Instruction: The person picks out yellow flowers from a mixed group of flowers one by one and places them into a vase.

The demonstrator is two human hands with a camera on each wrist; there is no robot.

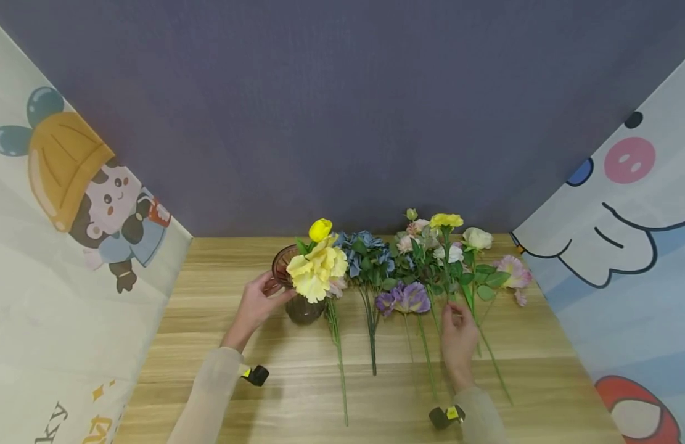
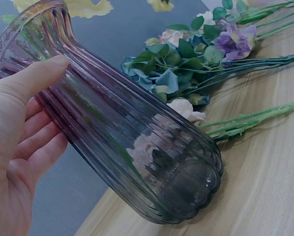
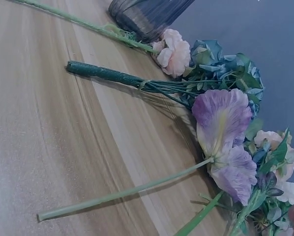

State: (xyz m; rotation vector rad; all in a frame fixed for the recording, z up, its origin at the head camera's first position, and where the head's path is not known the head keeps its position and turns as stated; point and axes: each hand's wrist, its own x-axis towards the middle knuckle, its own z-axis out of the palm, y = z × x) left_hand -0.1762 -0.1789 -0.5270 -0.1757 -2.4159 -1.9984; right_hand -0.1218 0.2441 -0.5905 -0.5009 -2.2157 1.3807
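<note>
A purple-tinted, ribbed glass vase [image 2: 137, 132] stands at the left of the flowers. My left hand [image 1: 260, 303] grips it just below its flared rim, the thumb lying across the glass in the left wrist view. Out of its mouth come a yellow tulip [image 1: 320, 230] and a large, ruffled pale-yellow flower [image 1: 315, 270]. On the right, my right hand [image 1: 459, 336] pinches the stem of a yellow carnation [image 1: 446, 220], its bloom held above the other flowers. Only a bit of that hand shows at the right wrist view's edge.
On the wooden table [image 1: 209, 394] lie a blue hydrangea bunch [image 1: 370, 253], a purple flower [image 3: 223, 123], a pale pink flower [image 3: 172, 54], a white rose [image 1: 478, 238] and a pink flower [image 1: 513, 271]. Stems point toward me. A dark wall [image 1: 342, 123] rises behind.
</note>
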